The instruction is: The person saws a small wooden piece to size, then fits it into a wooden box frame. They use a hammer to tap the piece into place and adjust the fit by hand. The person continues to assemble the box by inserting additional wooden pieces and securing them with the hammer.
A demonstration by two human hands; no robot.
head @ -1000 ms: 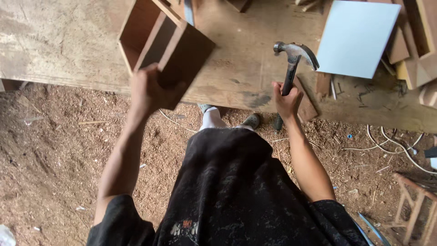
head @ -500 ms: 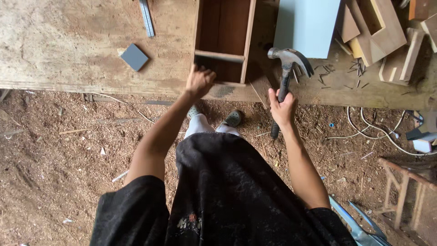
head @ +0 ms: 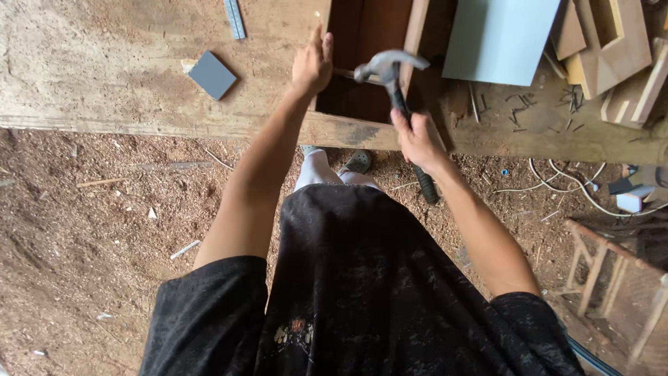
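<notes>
Gripping the hammer [head: 391, 78] mid-handle, my right hand [head: 416, 138] is clenched at upper centre; my left hand [head: 312, 64] presses flat on the wooden box [head: 369, 42]. Head-heavy, stiff tool, I'd grip lower

Person in dark work clothes

Black short-sleeved shirt, faintly speckled, small faded print near the hem; pale trousers; grey clogs; both forearms bare.
</notes>
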